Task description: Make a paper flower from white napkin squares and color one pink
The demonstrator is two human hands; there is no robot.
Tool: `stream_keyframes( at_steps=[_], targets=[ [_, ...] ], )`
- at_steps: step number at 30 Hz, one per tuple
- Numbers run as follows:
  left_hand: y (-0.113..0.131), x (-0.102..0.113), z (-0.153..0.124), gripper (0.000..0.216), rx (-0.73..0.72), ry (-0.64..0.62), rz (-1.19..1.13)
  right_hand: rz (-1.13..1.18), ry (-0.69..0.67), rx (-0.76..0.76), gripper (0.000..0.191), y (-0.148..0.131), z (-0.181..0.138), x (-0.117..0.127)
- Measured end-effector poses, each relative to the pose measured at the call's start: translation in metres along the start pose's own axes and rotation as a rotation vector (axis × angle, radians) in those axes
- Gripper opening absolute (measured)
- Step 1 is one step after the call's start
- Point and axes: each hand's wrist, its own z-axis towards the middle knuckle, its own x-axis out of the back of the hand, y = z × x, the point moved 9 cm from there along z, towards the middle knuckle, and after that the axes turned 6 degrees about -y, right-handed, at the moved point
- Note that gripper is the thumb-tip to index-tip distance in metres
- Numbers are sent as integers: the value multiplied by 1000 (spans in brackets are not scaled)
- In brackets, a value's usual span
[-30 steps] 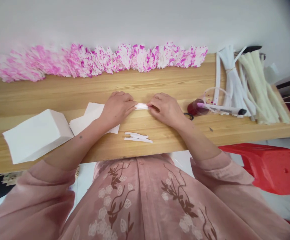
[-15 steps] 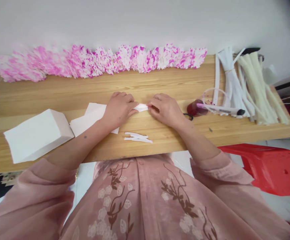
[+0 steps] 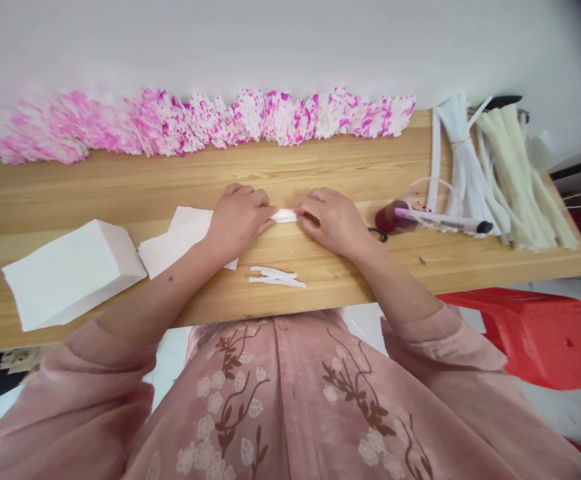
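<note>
A narrow folded strip of white paper lies between my hands at the middle of the table. My left hand pinches its left end, and my right hand pinches its right end; the fingers hide both ends. Under and behind my left wrist are loose white paper sheets. Close to the front edge, below the strip, rest a few thin white strips. Beside my right wrist is the dark loop of a handle, its other parts hidden.
A thick stack of white paper stands at left. Pink-and-white ruffled paper flowers line the wall. At right are a jar of dark red liquid, a marker, white strips tied in a bundle, cream strips and a red stool.
The paper strip between my fingers looks slightly flatter and shows a crease along its length. Both hands have stayed nearly in place. The view has shifted very slightly.
</note>
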Motion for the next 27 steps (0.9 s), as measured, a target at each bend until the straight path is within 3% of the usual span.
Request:
stream_keyframes(
  at_steps=[8, 14, 17, 21, 27],
  targets=[
    [-2, -2, 4, 27, 16, 11, -12, 85, 0, 0, 18, 5, -1, 4],
    [-7, -3, 6, 27, 27, 18, -74, 230, 259, -76, 27, 21, -14, 45],
    [-8, -3, 6, 26, 38, 9, -95, 169, 158, 9, 27, 1, -8, 41],
    [-11, -3, 4, 23, 62, 0, -143, 54, -6, 101, 27, -24, 8, 18],
    [-18, -3, 4, 19, 122, -25, -170, -47, -113, 69, 19, -27, 29, -10]
  ],
)
